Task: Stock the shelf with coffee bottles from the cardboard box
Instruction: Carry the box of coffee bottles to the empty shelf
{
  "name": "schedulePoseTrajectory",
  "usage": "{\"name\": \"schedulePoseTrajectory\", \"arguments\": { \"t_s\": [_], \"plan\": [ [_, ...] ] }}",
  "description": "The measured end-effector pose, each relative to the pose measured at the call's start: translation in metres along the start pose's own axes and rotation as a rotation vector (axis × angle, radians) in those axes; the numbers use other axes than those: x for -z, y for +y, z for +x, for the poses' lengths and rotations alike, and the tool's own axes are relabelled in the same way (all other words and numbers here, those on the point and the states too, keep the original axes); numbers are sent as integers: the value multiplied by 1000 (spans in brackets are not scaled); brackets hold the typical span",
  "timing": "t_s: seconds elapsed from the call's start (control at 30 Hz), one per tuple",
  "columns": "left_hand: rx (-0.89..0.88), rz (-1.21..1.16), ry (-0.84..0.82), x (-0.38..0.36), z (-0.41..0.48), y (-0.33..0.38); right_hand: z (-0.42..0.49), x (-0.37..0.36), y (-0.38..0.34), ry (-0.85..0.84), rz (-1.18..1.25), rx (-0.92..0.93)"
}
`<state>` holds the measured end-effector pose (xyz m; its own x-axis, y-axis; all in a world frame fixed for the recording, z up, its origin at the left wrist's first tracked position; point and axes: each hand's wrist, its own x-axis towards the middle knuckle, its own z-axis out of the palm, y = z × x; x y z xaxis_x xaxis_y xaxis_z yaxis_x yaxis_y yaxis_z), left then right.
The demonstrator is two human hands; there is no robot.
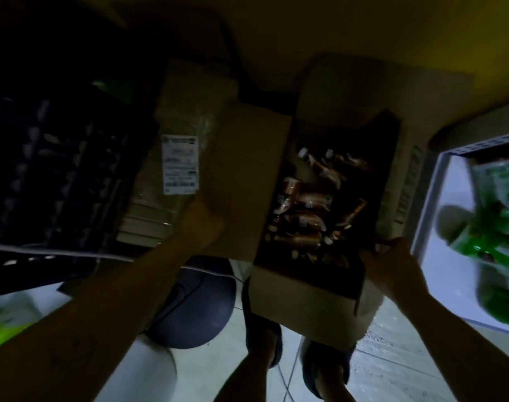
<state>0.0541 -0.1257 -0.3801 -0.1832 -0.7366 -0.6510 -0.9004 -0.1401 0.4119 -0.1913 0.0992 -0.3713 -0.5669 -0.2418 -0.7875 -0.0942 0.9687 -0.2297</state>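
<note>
An open cardboard box is held up in front of me in dim light. Several brown coffee bottles lie jumbled inside it. My left hand grips the box's left flap from underneath. My right hand grips the box's right rim near the near corner, fingers curled over the edge. The white shelf stands to the right of the box.
Green packages lie on the white shelf at right. A second cardboard carton with a white label sits left of the box, beside a dark crate. My feet stand on pale floor tiles below, next to a dark round stool.
</note>
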Motion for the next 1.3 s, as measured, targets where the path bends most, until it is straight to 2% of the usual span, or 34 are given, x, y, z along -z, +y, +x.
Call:
{"name": "schedulePoseTrajectory", "arguments": {
  "t_s": [0.13, 0.33, 0.5, 0.57, 0.63, 0.7, 0.87, 1.1, 1.3],
  "plan": [
    [193, -219, 36, 7, 16, -20, 13, -6, 5, 21, -32, -13],
    [173, -325, -136, 1, 8, -25, 5, 3, 18, 164, -48, -53],
    [150, -391, -72, -6, -5, -12, -1, 15, 22, 118, -132, -41],
    [108, -282, -148, -15, -14, 3, -1, 20, 25, 117, -179, -47],
    [38, -28, -233, -27, -22, 21, 0, 24, 30, 132, -232, -45],
    [15, 126, -269, -38, -23, 39, 2, 28, 36, 141, -270, -29],
    [-5, 403, -249, -57, -19, 67, 7, 39, 51, 155, -299, -14],
    [-16, 442, -204, -41, -21, 79, 6, 50, 49, 150, -328, 56],
    [-53, 458, -154, 14, -64, 109, -52, 98, 30, 244, -352, 110]
  ]
}}
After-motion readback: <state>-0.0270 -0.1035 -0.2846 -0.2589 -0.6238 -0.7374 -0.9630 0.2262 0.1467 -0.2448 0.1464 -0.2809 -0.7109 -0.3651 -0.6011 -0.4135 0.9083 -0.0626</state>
